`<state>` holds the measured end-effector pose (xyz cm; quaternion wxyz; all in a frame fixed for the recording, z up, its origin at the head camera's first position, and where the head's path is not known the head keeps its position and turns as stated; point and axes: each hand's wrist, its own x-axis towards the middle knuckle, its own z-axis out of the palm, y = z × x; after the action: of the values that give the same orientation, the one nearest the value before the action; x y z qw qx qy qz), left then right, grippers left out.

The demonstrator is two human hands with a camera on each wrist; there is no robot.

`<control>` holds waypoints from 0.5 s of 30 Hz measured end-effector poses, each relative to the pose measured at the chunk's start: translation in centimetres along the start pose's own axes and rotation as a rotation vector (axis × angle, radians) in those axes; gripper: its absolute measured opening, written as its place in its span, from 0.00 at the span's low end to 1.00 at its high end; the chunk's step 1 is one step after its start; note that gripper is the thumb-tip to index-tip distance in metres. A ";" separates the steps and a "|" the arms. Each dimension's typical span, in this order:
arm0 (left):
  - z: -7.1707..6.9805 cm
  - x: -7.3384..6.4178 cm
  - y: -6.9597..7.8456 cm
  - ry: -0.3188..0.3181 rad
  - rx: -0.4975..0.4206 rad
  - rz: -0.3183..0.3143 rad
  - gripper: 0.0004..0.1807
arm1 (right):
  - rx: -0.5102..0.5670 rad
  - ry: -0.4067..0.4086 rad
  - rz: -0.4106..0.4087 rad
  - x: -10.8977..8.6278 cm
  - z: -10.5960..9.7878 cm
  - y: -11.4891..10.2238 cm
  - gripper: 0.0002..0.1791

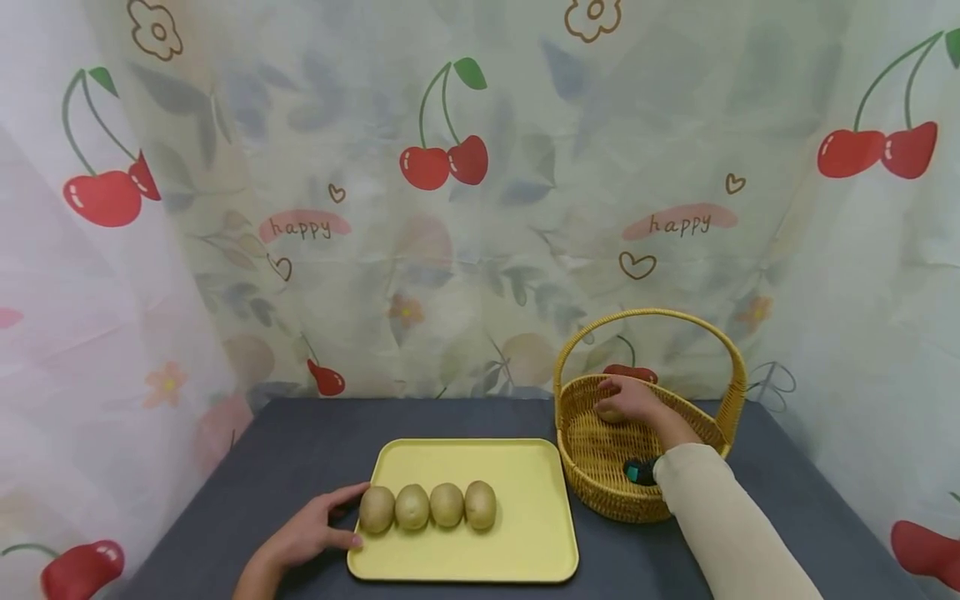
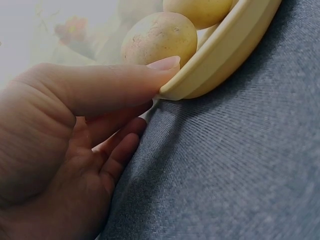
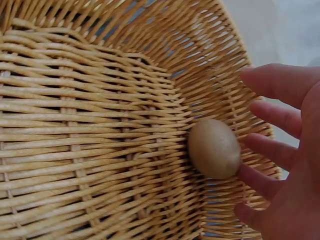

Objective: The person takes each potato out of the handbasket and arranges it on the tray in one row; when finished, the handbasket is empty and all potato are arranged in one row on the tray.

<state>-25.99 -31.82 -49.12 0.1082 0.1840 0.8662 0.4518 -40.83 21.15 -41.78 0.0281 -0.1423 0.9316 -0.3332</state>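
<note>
Several potatoes (image 1: pixel 412 507) stand in a row on the left half of a yellow tray (image 1: pixel 525 550). At the tray's left edge is my left hand (image 1: pixel 311 525). Its straight thumb lies on the rim beside the end potato (image 2: pixel 160 40) in the left wrist view, the other fingers lower down outside the tray. My right hand (image 1: pixel 633 400) reaches into a wicker basket (image 1: pixel 592 442). In the right wrist view its fingers are spread just beside a single potato (image 3: pixel 214 149) by the basket wall. One fingertip is at the potato's edge; whether it touches cannot be told.
The basket's tall arched handle (image 1: pixel 651 312) rises above the right hand. Basket and tray stand side by side on a dark grey cloth-covered table (image 1: pixel 300 433). A printed curtain (image 1: pixel 480 250) hangs behind and at both sides.
</note>
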 end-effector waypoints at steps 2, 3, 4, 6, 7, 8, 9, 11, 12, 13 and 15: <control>0.0 0.0 0.0 -0.004 -0.003 -0.004 0.40 | -0.011 -0.013 0.004 0.1 0.3 0.3 0.28; 0.1 0.1 -0.1 -0.005 -0.004 -0.006 0.40 | -0.020 -0.016 0.008 0.1 0.4 0.5 0.28; 0.1 0.1 -0.1 -0.005 -0.005 -0.007 0.40 | -0.034 -0.020 0.011 0.1 0.5 0.6 0.28; 0.1 0.1 -0.1 -0.005 -0.009 -0.006 0.40 | -0.073 -0.023 0.012 0.2 0.6 0.8 0.27; 0.1 0.1 0.0 -0.003 -0.008 -0.005 0.40 | -0.093 -0.028 0.009 0.1 0.6 0.9 0.27; 0.1 0.1 0.0 -0.002 -0.007 -0.004 0.41 | -0.104 -0.035 0.013 0.1 0.6 0.9 0.27; 0.1 0.1 0.0 -0.001 -0.005 -0.002 0.41 | -0.118 -0.042 0.012 0.1 0.6 1.0 0.27; 0.1 0.1 0.1 0.001 -0.002 -0.004 0.41 | -0.127 -0.063 0.022 0.1 0.6 1.0 0.27; 0.1 0.0 0.1 0.003 0.002 -0.005 0.41 | -0.126 -0.075 0.026 0.1 0.6 1.0 0.27; 0.1 0.0 0.1 0.004 0.003 -0.009 0.41 | -0.116 -0.091 0.034 0.1 0.7 1.0 0.28; 0.0 0.0 0.1 0.005 0.003 -0.017 0.41 | -0.074 -0.127 0.062 0.2 0.7 0.8 0.30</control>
<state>-25.96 -31.76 -49.08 0.1098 0.1756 0.8687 0.4499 -41.09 21.25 -42.78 0.0923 -0.1353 0.9436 -0.2878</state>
